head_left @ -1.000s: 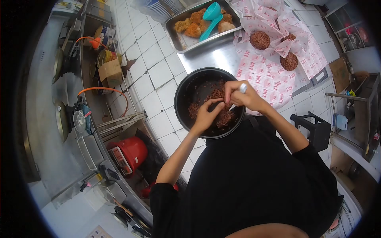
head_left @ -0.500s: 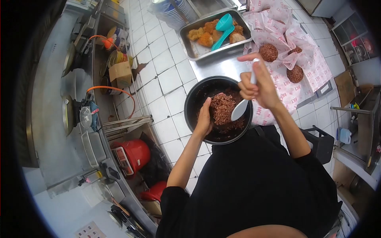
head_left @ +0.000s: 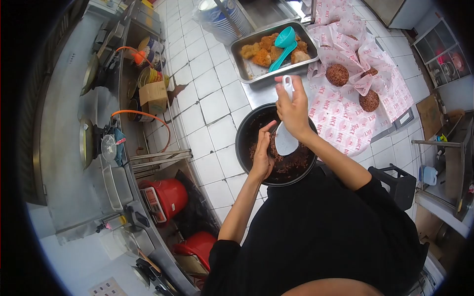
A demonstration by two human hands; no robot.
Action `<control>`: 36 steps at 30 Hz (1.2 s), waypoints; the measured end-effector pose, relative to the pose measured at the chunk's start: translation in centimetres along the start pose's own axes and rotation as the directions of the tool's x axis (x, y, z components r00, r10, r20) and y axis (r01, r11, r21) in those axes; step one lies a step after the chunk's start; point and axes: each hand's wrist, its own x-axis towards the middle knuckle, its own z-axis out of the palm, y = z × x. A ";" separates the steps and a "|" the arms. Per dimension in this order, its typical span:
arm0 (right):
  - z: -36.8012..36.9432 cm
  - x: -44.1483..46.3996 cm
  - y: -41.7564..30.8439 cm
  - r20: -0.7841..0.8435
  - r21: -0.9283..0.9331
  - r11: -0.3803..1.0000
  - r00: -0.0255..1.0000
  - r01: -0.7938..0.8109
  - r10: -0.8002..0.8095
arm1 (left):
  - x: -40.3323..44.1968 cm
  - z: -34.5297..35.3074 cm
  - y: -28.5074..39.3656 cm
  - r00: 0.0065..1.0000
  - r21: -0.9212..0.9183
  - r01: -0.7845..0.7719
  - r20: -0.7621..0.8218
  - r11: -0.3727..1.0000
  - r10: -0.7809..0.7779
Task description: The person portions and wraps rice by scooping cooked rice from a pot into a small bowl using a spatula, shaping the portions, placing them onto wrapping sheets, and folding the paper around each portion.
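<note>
A black round pot [head_left: 242, 157] holds dark red rice [head_left: 295, 162]. My right hand [head_left: 292, 109] grips the white rice paddle [head_left: 286, 141] by its handle, with the blade hanging down over the pot. Beside the blade, my left hand [head_left: 263, 154] is inside the pot, cupped and turned toward the paddle; the palm side shows little, and rice seems to lie against it. Printed paper [head_left: 335, 123] to the right bears round rice balls, one [head_left: 337, 75] near its left side and another [head_left: 369, 100] lower down.
A metal tray [head_left: 242, 74] with fried pieces and a turquoise scoop [head_left: 285, 40] stands beyond the pot. Stacked containers [head_left: 222, 19] are behind it. A black stool [head_left: 399, 185] is at the right. Shelving, a cardboard box [head_left: 153, 97] and red containers [head_left: 170, 197] are at the left.
The right hand first lifted the paddle away, then brought it left over the pot beside my left hand. The rice mound seen half a second ago is now mostly hidden. The view has shifted.
</note>
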 end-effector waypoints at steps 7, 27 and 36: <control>-0.3 0.8 -2.4 0.192 0.112 0.948 0.943 -0.297 0.272 | 0.8 -1.2 0.7 0.996 -0.100 0.071 -0.047 0.992 -0.076; 2.0 2.3 -2.9 0.012 0.302 0.928 0.974 -0.218 0.225 | 2.7 -3.4 -1.2 0.935 -0.083 -0.140 -0.338 0.987 0.104; -0.1 2.8 -4.7 0.018 0.336 0.893 0.951 -0.297 0.310 | 1.4 -2.7 0.9 0.974 -0.046 -0.141 -0.187 0.989 0.130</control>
